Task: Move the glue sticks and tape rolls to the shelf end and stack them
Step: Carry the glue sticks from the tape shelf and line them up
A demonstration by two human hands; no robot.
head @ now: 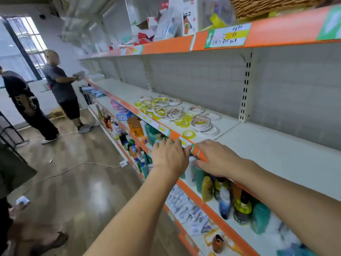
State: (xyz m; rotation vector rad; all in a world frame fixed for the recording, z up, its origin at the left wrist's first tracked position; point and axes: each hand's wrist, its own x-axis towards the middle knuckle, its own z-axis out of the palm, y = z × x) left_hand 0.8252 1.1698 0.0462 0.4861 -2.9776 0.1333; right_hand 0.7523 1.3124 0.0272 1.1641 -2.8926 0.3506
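- Both arms reach forward to the orange front edge of the middle shelf [276, 154].
- The left hand [168, 157] is palm down, fingers loosely curled over the edge, grasping nothing visible.
- The right hand [215, 157] lies flat on the edge, fingers released.
- The tape rolls [177, 112], white and yellow-green, lie loosely heaped on that shelf, beyond both hands.
- The shelf below holds bottles [225, 198].
- A wicker basket [267, 5] sits on the top shelf; its contents are hidden.

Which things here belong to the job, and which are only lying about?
For the job:
tape rolls
middle shelf
left hand
right hand

Lying about:
bottles on the lower shelf
boxes on the top shelf
basket
cable on the floor
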